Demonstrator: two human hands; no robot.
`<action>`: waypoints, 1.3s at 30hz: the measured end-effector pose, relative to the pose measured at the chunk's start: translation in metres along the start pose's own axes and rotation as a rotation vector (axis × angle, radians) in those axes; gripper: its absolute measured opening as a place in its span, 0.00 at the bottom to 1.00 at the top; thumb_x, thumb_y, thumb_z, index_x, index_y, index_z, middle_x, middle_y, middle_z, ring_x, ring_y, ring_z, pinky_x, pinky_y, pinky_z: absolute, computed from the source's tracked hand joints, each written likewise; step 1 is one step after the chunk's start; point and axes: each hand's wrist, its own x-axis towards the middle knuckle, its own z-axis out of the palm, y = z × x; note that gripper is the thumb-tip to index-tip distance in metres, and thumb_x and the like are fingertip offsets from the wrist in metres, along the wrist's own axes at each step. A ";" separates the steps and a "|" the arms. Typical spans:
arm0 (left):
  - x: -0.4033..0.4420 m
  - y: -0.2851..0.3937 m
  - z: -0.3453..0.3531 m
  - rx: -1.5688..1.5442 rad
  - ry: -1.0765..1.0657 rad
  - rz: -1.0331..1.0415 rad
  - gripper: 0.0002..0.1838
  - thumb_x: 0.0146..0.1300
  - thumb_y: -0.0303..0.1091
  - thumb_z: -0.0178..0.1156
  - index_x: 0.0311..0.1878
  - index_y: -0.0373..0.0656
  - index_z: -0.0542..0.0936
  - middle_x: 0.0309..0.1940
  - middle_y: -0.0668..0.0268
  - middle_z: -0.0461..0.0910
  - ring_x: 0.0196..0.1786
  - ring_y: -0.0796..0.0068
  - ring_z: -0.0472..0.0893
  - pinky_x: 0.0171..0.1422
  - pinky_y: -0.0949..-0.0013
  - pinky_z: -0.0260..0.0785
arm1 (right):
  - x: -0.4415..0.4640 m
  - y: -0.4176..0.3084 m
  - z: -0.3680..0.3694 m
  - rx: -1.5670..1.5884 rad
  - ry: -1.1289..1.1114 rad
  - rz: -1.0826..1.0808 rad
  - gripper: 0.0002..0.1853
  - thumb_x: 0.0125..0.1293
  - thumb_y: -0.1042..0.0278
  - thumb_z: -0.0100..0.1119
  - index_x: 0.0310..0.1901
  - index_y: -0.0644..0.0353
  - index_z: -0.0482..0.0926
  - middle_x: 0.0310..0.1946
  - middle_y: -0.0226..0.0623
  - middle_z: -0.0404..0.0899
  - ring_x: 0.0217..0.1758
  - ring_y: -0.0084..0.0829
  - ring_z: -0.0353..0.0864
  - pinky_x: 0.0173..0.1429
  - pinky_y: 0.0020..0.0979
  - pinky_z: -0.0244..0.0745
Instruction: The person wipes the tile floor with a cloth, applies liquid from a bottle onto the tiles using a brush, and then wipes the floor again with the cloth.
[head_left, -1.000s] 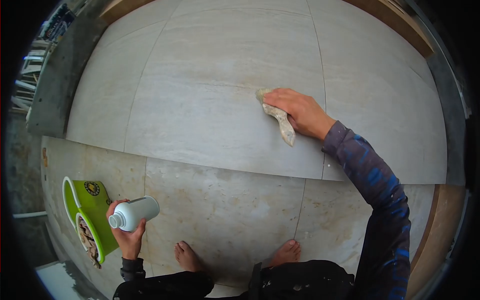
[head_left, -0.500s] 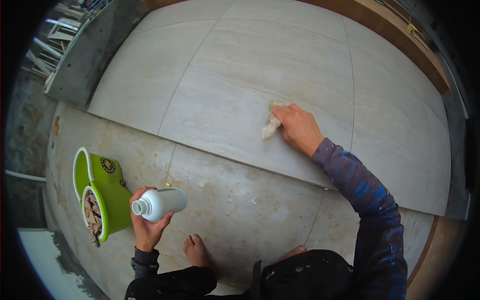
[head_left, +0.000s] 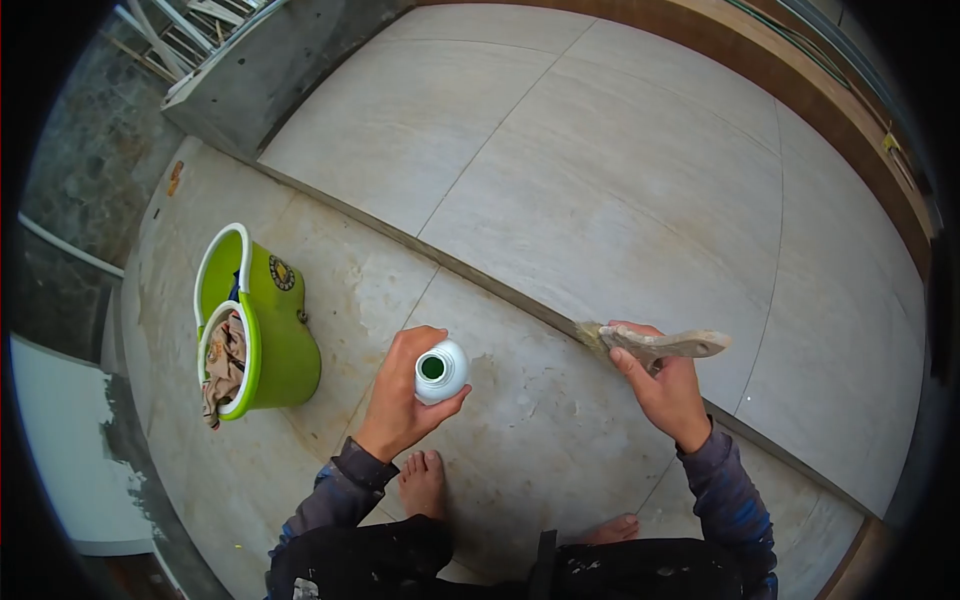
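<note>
our left hand (head_left: 395, 400) is wrapped around a white bottle (head_left: 455, 375), thumb on one side and fingers on the other, gripping it firmly. the bottle's round mouth faces up toward us, dark green showing inside. we hold it above the lower tiled floor (head_left: 540, 420), well apart from the brush.

our right hand (head_left: 668, 390) is curled around a worn brush (head_left: 680, 346), thumb and fingers closed about it near the bristles. the handle, with a hole at its end, points to the right; the bristles point left, at the edge of the raised tiled step (head_left: 630, 180). we cannot tell whether they touch it.

beyond our left hand, a green bucket (head_left: 290, 350) stands on the lower floor, with a round dark label on its side and a brown cloth (head_left: 226, 358) bunched in its smaller compartment, draping over the rim. our bare feet (head_left: 423, 485) are below the hands. farther out, a grey block (head_left: 270, 80) borders the step at upper left, and a brown ledge (head_left: 800, 85) curves along its far side.
</note>
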 end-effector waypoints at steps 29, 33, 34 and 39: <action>0.242 0.084 0.182 0.752 -0.215 0.418 0.19 0.59 0.26 0.70 0.54 0.52 0.81 0.48 0.62 0.79 0.47 0.53 0.86 0.40 0.48 0.81 | -0.067 0.043 -0.080 0.234 0.574 0.026 0.20 0.77 0.66 0.69 0.61 0.71 0.83 0.50 0.36 0.88 0.52 0.21 0.83 0.60 0.27 0.77; 0.245 0.081 0.190 0.774 -0.207 0.409 0.15 0.62 0.28 0.68 0.52 0.53 0.82 0.47 0.63 0.80 0.47 0.54 0.86 0.41 0.47 0.81 | -0.066 0.045 -0.082 0.236 0.574 0.026 0.20 0.77 0.66 0.69 0.62 0.71 0.83 0.50 0.36 0.88 0.52 0.21 0.83 0.59 0.27 0.77; 0.245 0.080 0.191 0.769 -0.195 0.412 0.15 0.62 0.28 0.68 0.51 0.53 0.82 0.47 0.63 0.80 0.47 0.54 0.86 0.41 0.47 0.81 | -0.065 0.046 -0.082 0.220 0.566 0.026 0.20 0.77 0.66 0.69 0.62 0.71 0.83 0.50 0.35 0.88 0.52 0.21 0.83 0.59 0.27 0.77; 0.246 0.079 0.196 0.811 -0.190 0.405 0.14 0.63 0.29 0.68 0.51 0.54 0.82 0.46 0.64 0.80 0.46 0.55 0.86 0.41 0.47 0.80 | -0.063 0.046 -0.082 0.210 0.555 0.047 0.20 0.76 0.65 0.70 0.62 0.70 0.83 0.50 0.35 0.88 0.51 0.21 0.82 0.59 0.27 0.77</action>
